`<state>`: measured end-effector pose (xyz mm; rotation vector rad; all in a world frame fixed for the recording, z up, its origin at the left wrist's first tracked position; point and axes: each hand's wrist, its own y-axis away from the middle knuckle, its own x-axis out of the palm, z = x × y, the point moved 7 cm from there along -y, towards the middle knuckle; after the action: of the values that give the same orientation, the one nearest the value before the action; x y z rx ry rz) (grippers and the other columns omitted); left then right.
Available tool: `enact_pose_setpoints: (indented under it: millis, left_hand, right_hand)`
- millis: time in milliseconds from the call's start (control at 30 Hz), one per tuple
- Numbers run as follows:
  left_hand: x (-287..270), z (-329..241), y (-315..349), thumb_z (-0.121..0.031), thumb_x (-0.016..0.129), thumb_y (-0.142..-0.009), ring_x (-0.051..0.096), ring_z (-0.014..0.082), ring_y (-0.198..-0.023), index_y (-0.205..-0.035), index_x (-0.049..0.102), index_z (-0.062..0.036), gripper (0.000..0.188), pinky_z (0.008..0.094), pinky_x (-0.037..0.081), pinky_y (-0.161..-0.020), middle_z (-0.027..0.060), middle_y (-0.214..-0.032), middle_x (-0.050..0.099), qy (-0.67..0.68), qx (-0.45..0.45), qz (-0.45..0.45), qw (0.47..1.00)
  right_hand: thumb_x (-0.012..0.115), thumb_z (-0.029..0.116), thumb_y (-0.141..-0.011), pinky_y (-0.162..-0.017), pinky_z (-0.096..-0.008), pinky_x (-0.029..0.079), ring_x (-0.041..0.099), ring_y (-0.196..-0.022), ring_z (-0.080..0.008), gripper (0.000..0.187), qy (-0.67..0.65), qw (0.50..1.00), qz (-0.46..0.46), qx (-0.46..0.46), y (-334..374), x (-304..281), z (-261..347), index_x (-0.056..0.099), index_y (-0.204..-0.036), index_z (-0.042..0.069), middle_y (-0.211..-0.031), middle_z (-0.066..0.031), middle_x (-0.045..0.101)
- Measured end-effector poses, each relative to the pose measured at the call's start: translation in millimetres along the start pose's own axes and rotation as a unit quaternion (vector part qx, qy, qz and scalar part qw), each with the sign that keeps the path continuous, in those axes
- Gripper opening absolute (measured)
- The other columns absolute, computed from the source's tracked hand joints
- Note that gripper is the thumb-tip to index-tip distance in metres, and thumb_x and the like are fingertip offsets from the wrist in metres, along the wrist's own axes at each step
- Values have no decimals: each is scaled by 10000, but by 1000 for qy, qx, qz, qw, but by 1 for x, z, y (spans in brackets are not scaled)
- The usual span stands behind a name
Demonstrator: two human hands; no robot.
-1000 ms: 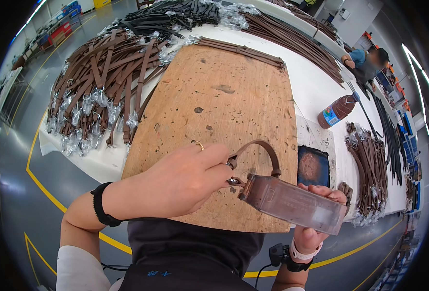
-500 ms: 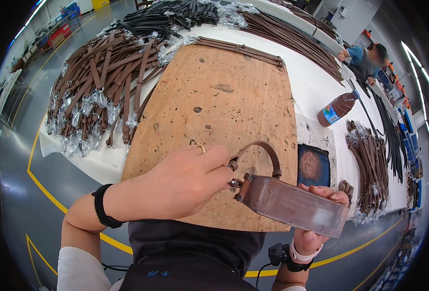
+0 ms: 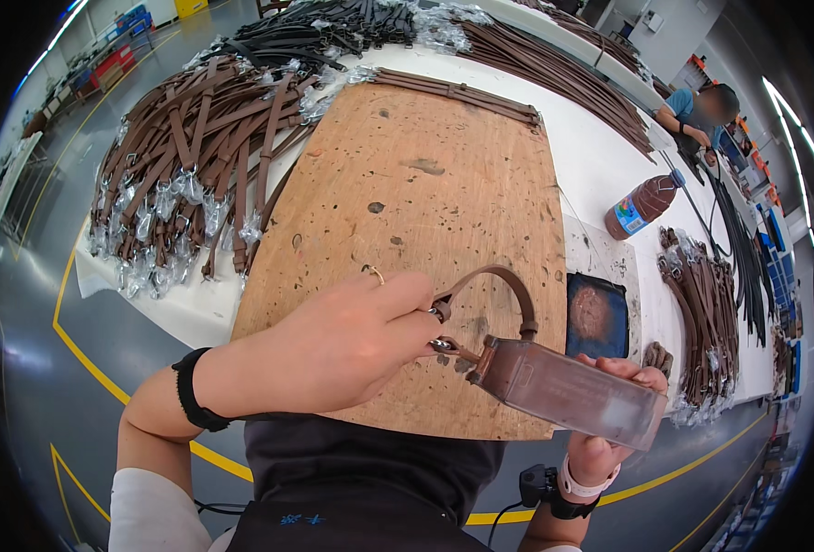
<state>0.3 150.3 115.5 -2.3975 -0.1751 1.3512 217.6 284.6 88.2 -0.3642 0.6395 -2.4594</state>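
My left hand (image 3: 343, 345) is closed in a pinch over the wooden board, holding a brown leather strap (image 3: 524, 308) by its metal hardware. The strap arches up in a loop to the right of my fingers. My right hand (image 3: 596, 455) grips the wide end of a translucent, box-shaped plastic container (image 3: 573, 391) stained reddish brown inside. Its narrow brown end points at my left hand, and a short end of the strap (image 3: 464, 352) meets it there. My left fingertips are partly hidden by the hand itself.
Under my hands lies a spotted wooden board (image 3: 425, 202). Brown straps (image 3: 195, 138) with plastic-wrapped buckles pile up at left. A bottle of brown liquid (image 3: 642, 207), a dark stained pad (image 3: 596, 315) and a strap bundle (image 3: 701, 322) stand or lie right. A co-worker (image 3: 697, 115) handles black straps.
The container has shifted slightly right with my right hand, uncovering more of the strap end between it and my left hand. My left hand has barely moved. The co-worker's arms have moved.
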Motion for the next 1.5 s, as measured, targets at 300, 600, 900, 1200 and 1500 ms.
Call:
enact_pose_setpoints:
  millis: [300,600,900,1200,1500]
  left_hand:
    - [-1,-8,0,-40,685,-760,543,261,-811,-989,631,-74,238,353,408,-668,75,-922,541,-29,37,17,999]
    - [0,-6,-1,-41,680,-767,538,252,-818,-996,635,-83,238,343,399,-695,67,-933,537,-7,38,24,999]
    - [-2,5,0,-20,709,-737,535,285,-826,-1011,641,-70,287,372,419,-692,79,-924,537,64,25,19,997]
    - [-9,2,1,-35,703,-763,548,290,-853,-1005,659,-58,248,370,430,-721,80,-954,556,144,69,81,984]
    - [-9,-6,0,-63,659,-816,548,284,-854,-985,647,-40,171,375,422,-725,81,-959,558,175,124,109,971]
  right_hand:
    - [838,391,-680,-973,-498,484,555,-1098,-269,804,-56,998,24,16,-7,10,-3,339,-1218,62,-1120,-165,521]
    - [844,308,-664,-961,-529,483,575,-1059,-291,784,-71,997,25,9,-5,10,-3,314,-1191,72,-1105,-190,530]
    - [849,370,-663,-942,-477,505,586,-1035,-284,801,-23,1000,-7,-3,-7,-19,2,333,-1194,65,-1082,-174,542]
    - [807,344,-711,-1061,-447,396,534,-1151,-300,797,-118,992,42,0,-25,-32,-7,354,-1279,17,-1230,-161,504]
    - [844,300,-659,-990,-485,464,575,-1089,-304,778,-129,989,61,48,-26,-4,-12,346,-1210,70,-1125,-151,541]
